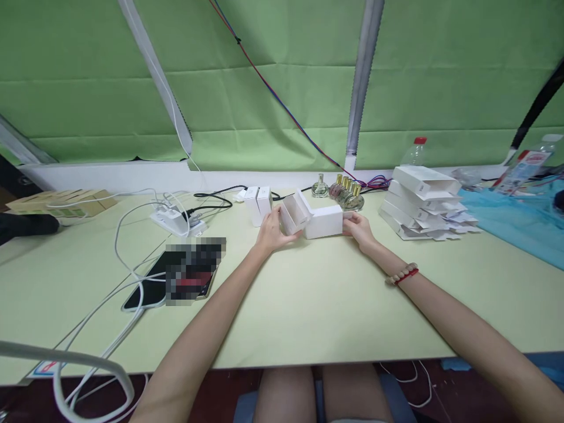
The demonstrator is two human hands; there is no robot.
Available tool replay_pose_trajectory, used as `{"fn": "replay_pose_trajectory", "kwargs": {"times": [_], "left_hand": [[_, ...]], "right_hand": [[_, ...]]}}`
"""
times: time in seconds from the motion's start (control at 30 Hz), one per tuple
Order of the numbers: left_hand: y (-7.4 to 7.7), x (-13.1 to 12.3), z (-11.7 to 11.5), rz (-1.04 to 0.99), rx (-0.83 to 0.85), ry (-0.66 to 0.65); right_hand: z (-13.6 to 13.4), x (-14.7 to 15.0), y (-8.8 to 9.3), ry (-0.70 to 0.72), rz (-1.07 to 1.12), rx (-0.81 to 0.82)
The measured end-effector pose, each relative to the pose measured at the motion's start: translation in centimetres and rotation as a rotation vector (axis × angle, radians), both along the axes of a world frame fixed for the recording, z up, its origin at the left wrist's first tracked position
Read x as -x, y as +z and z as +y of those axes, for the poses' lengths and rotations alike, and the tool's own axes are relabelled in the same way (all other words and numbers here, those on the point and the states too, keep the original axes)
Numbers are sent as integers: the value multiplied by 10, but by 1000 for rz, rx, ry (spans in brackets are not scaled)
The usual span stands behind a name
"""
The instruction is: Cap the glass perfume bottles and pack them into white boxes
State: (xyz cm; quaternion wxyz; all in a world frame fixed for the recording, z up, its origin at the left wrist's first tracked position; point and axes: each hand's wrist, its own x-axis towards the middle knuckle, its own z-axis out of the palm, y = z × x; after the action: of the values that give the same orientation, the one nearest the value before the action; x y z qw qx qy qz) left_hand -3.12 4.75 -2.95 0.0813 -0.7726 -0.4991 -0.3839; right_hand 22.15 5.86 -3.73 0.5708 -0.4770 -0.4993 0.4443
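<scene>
Out over the middle of a pale yellow table (308,317), the left hand (271,233) was gripping an open white cardboard box (291,218), while the right hand (360,231) pinched the right end of a plain white rectangular carton (325,224). Those two were right up against each other, couldn't tell if they were joined. Just past the left hand stood two slim white boxes (258,207); small gold-topped glass bottles (346,194) sat behind the carton, and a messy stack of white cartons (420,202) was off right.
</scene>
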Motion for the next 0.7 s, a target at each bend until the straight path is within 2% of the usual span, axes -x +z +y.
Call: {"fn": "replay_pose_trajectory", "kwargs": {"times": [0.2,0.43,0.53,0.7], "left_hand": [[3,-1,-2,4,28,-9],[4,-2,-3,21,22,1],[4,-2,-3,34,18,-1],[3,-1,-1,20,39,-5]], "right_hand": [[-3,3,-1,77,-38,-81],[-7,2,5,27,-40,-104],[-5,1,-2,57,-211,-186],[-6,1,-10,145,-651,-320]]}}
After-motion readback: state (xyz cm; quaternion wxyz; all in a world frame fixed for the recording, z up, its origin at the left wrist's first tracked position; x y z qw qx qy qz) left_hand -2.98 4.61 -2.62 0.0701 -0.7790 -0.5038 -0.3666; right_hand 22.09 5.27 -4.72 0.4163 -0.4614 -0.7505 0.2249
